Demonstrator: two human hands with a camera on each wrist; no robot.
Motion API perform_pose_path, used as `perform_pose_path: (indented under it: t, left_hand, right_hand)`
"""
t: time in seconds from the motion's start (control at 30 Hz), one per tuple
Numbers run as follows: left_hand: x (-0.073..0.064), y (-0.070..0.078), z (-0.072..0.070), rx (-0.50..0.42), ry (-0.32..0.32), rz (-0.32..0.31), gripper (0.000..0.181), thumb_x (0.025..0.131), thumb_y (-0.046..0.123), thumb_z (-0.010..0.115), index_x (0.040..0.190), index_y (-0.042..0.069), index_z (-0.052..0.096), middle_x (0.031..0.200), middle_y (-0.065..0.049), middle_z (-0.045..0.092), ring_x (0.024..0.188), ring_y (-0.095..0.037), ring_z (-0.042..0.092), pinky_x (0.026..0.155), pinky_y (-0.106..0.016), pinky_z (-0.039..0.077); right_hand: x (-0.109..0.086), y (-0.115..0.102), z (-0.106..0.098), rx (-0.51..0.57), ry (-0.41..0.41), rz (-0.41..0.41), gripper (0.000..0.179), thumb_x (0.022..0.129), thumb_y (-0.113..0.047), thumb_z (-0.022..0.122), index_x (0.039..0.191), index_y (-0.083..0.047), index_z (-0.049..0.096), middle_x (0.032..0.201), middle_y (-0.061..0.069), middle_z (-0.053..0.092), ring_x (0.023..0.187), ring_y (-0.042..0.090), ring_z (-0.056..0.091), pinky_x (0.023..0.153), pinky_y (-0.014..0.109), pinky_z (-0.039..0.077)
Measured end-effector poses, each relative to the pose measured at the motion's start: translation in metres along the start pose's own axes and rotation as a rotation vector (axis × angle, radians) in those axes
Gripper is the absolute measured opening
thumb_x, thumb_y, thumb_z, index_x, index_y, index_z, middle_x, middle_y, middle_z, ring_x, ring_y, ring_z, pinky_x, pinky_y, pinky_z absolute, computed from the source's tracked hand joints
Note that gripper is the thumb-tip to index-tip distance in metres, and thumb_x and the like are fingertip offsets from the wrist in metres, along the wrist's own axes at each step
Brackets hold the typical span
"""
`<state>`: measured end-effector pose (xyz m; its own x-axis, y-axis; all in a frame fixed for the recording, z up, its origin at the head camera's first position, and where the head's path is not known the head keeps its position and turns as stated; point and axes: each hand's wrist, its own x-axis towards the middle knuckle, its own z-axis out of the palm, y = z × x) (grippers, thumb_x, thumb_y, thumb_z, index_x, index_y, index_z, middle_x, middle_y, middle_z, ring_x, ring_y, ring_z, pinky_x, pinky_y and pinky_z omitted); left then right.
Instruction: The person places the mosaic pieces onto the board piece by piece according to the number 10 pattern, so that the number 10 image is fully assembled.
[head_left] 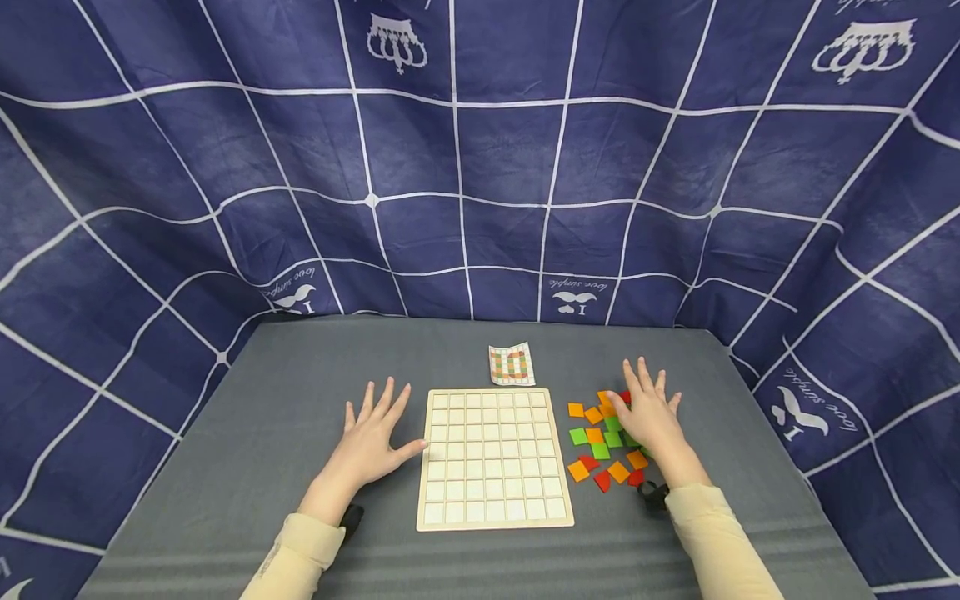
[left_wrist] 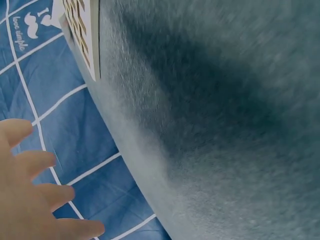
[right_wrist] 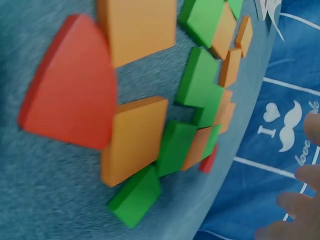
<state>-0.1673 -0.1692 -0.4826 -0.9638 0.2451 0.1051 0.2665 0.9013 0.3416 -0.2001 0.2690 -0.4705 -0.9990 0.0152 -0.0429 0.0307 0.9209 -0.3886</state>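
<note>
Both left hand [head_left: 369, 446] and right hand [head_left: 652, 419], fingers spread, flank the grid board [head_left: 493, 457], with tiles [head_left: 612, 439], perhaps touched, right of it, presumably for reach.

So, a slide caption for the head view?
Gridded board between spread left hand and right hand, pattern sheet beyond, red, orange and green tiles alongside.
</note>
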Motion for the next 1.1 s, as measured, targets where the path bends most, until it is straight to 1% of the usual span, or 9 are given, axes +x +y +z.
perform_pose_path:
  t: [0.1,0.23,0.33,0.47,0.53,0.67,0.8,0.93,1.1]
  left_hand:
    - [-0.007,0.002,0.002,-0.024,-0.011,0.007,0.095,0.081,0.054,0.073,0.155,0.011,0.032,0.162,-0.022,0.022,0.149,-0.050,0.012,0.111,-0.077,0.013]
    - [-0.015,0.004,0.006,-0.102,-0.041,0.007,0.099,0.080,0.052,0.076,0.155,0.007,0.030,0.161,-0.023,0.022,0.148,-0.049,0.017,0.113,-0.073,0.017]
    - [-0.020,0.004,0.009,-0.159,-0.068,0.002,0.103,0.078,0.051,0.078,0.155,0.005,0.028,0.161,-0.023,0.021,0.148,-0.048,0.019,0.114,-0.070,0.020]
    - [-0.026,0.005,0.014,-0.198,-0.099,-0.009,0.108,0.074,0.053,0.080,0.155,0.003,0.028,0.160,-0.025,0.022,0.147,-0.049,0.022,0.115,-0.067,0.023]
    - [-0.029,0.005,0.016,-0.213,-0.121,-0.026,0.110,0.072,0.056,0.081,0.155,0.004,0.030,0.160,-0.025,0.023,0.146,-0.049,0.022,0.114,-0.067,0.024]
    - [-0.035,0.006,0.018,-0.226,-0.159,-0.063,0.112,0.068,0.061,0.081,0.154,0.009,0.033,0.160,-0.024,0.027,0.145,-0.048,0.026,0.110,-0.068,0.030]
    - [-0.037,0.005,0.019,-0.214,-0.144,-0.061,0.112,0.065,0.062,0.082,0.153,0.009,0.037,0.157,-0.021,0.033,0.142,-0.045,0.031,0.105,-0.068,0.035]
    - [-0.036,0.003,0.020,-0.213,-0.152,-0.035,0.113,0.065,0.060,0.084,0.153,0.009,0.036,0.158,-0.022,0.032,0.143,-0.046,0.029,0.106,-0.070,0.033]
    - [-0.036,0.005,0.021,-0.236,-0.224,-0.026,0.116,0.063,0.056,0.086,0.154,0.008,0.033,0.159,-0.026,0.025,0.147,-0.050,0.019,0.112,-0.073,0.018]
  right_hand:
    - [-0.001,0.007,0.001,0.009,-0.015,0.022,0.070,0.103,-0.039,0.046,0.157,-0.003,0.018,0.162,0.029,0.007,0.143,0.061,0.003,0.106,0.082,0.004]
    - [-0.003,0.013,0.003,0.027,-0.022,0.059,0.067,0.104,-0.036,0.045,0.156,-0.001,0.021,0.160,0.030,0.014,0.143,0.058,0.014,0.107,0.080,0.011]
    - [-0.005,0.016,0.005,0.044,-0.020,0.081,0.065,0.103,-0.033,0.046,0.154,0.001,0.025,0.158,0.032,0.020,0.142,0.055,0.022,0.110,0.074,0.019]
    - [-0.009,0.019,0.007,0.061,-0.020,0.098,0.063,0.103,-0.030,0.047,0.153,0.004,0.028,0.154,0.033,0.027,0.140,0.053,0.029,0.112,0.067,0.027]
    - [-0.013,0.022,0.007,0.067,-0.010,0.102,0.062,0.102,-0.030,0.048,0.151,0.005,0.031,0.151,0.034,0.033,0.137,0.054,0.032,0.111,0.066,0.030]
    - [-0.021,0.029,0.006,0.084,0.025,0.116,0.055,0.101,-0.028,0.051,0.142,0.008,0.044,0.136,0.034,0.047,0.125,0.052,0.045,0.104,0.065,0.038]
    - [-0.030,0.039,0.007,0.132,0.036,0.134,0.048,0.100,-0.027,0.053,0.130,0.009,0.054,0.121,0.031,0.056,0.112,0.046,0.054,0.096,0.060,0.044]
    - [-0.037,0.049,0.009,0.174,0.033,0.144,0.045,0.098,-0.025,0.057,0.125,0.010,0.057,0.117,0.030,0.059,0.106,0.042,0.058,0.091,0.057,0.047]
    - [-0.043,0.052,0.008,0.199,0.011,0.166,0.047,0.096,-0.026,0.060,0.125,0.011,0.057,0.119,0.030,0.057,0.106,0.041,0.058,0.090,0.055,0.048]
